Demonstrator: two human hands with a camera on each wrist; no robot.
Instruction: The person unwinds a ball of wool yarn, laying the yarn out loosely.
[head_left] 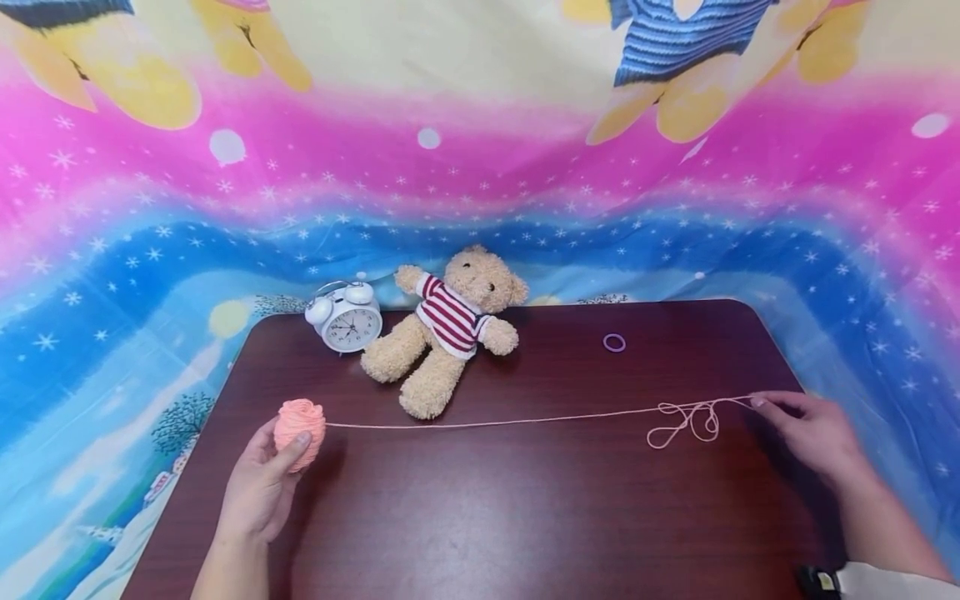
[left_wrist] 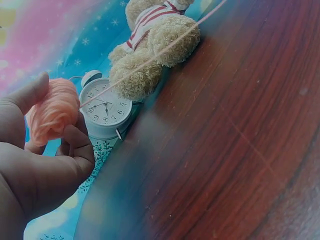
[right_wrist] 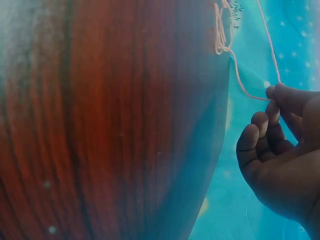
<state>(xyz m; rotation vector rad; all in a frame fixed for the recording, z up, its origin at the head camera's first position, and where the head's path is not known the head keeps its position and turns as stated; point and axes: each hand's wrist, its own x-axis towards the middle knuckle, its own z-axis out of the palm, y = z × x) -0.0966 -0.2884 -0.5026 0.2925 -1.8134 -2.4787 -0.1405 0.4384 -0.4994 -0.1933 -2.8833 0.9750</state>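
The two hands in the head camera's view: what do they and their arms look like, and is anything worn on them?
The bare left hand and left forearm show no glove or sleeve. The right hand is ungloved too; beside the right forearm sit a black, boxy item with a small pale patch and a whitish band or cuff; I can't tell which.

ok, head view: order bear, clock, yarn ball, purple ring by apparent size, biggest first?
1. Bear
2. Clock
3. Yarn ball
4. Purple ring

The left hand holds the ball, probably nearer the camera, so true size against the clock is unsure.
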